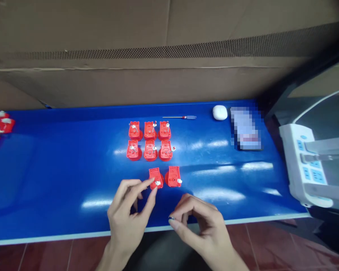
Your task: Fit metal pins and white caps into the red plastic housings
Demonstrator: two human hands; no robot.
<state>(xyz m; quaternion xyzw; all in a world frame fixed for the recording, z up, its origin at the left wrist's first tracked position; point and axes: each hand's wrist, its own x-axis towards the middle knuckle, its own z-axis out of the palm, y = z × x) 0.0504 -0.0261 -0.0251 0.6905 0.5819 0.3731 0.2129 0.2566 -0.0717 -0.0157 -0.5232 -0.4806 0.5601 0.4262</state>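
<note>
My left hand has its thumb and index finger closed at the near left edge of a red plastic part. A small white piece sits on that part, just beside the fingertips. To its right stands another red plastic part, with a white piece at its near right corner. Lower and to the right, my right hand pinches a tiny dark, shiny piece between thumb and index finger, above the table's front edge. Its exact kind is too small to make out.
Behind are two rows of similar red parts with white pieces. Farther back lie a screwdriver, a white rounded case and a blurred-out flat object. A power strip with plugs is at right; more red parts at far left.
</note>
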